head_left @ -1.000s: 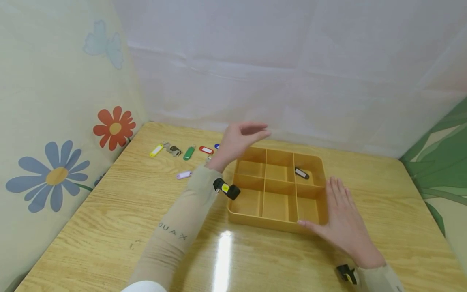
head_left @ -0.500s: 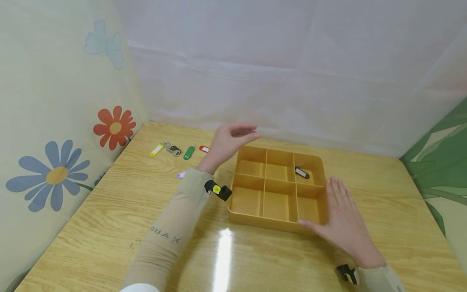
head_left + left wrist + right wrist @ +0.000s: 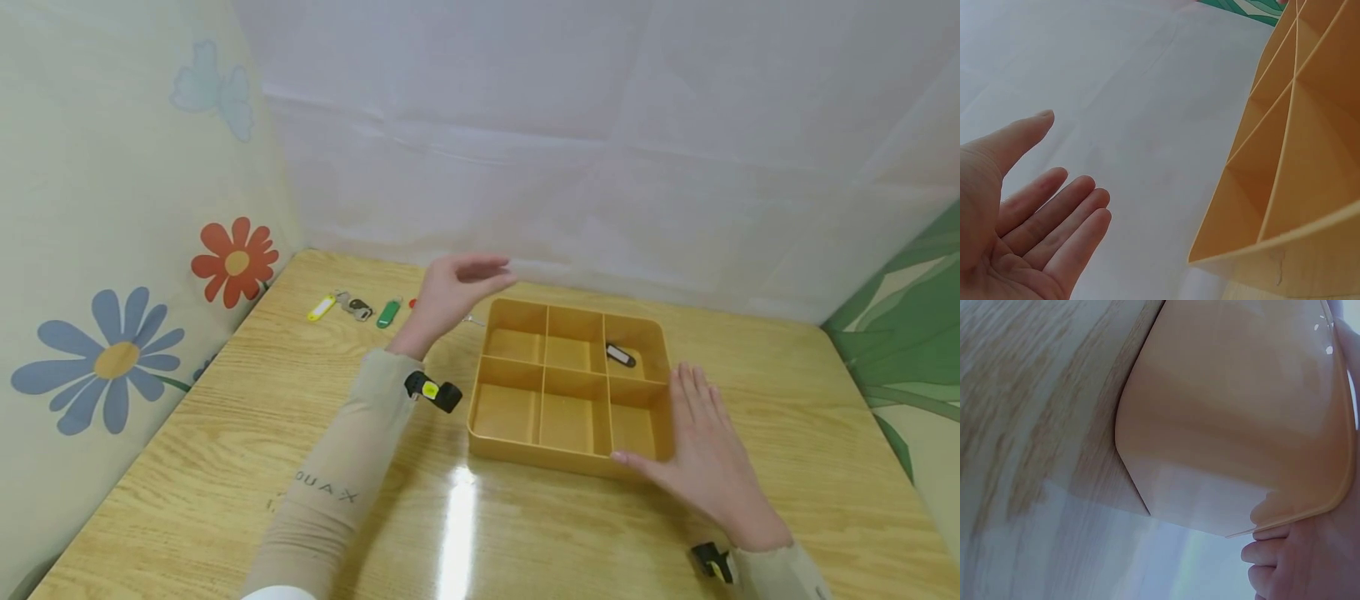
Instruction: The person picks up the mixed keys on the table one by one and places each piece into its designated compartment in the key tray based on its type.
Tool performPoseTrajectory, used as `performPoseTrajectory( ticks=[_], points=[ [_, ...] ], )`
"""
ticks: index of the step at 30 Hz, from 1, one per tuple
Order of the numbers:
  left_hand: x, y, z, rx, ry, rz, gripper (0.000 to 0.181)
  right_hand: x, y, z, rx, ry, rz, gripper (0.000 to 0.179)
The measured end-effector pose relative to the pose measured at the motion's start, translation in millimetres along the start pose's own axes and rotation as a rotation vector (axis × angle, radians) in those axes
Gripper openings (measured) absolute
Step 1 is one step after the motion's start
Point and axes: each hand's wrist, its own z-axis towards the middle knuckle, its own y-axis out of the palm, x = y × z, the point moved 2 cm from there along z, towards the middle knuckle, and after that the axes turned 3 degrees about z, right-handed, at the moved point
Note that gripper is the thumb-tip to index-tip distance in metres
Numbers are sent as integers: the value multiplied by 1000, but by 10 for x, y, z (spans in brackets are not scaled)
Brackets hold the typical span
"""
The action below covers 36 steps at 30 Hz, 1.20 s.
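A yellow-brown organizer box [image 3: 540, 457] with several compartments sits on the table. Inside its back right compartment lies a black key tag [image 3: 620, 356] with a white label. My left hand [image 3: 450, 292] hovers beyond the box's back left corner, over the key tags; in the left wrist view its fingers [image 3: 1063, 212] are loosely extended and hold nothing. My right hand [image 3: 708, 454] rests against the box's front right corner, straight fingers along the right side and thumb at the front rim. The right wrist view shows the box wall [image 3: 1229, 412] close up beside that hand.
Left of the box lie a yellow key tag [image 3: 322, 308], some keys [image 3: 362, 310] and a green key tag [image 3: 388, 313]. A red tag [image 3: 412, 303] and a metal key [image 3: 472, 319] peek out around my left hand. A white cloth [image 3: 570, 150] hangs behind the table.
My left hand has moved left, away from above the box's back edge, and now covers the blue and lilac tags and most of the red one. The right hand and the box have stayed put.
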Motion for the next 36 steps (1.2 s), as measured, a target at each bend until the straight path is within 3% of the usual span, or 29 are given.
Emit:
performPoseTrajectory(
  ticks=[13,26,36],
  points=[
    [-78,-162,-108,20,-26,3,50,-9,-23,2,-7,2,6,127],
    [-291,-400,-252,53,-86,22,48,0,-2,-8,-7,2,2,128],
    [-503,-604,-367,65,-135,106,56,1,3,-1,-2,-1,1,128]
  ],
)
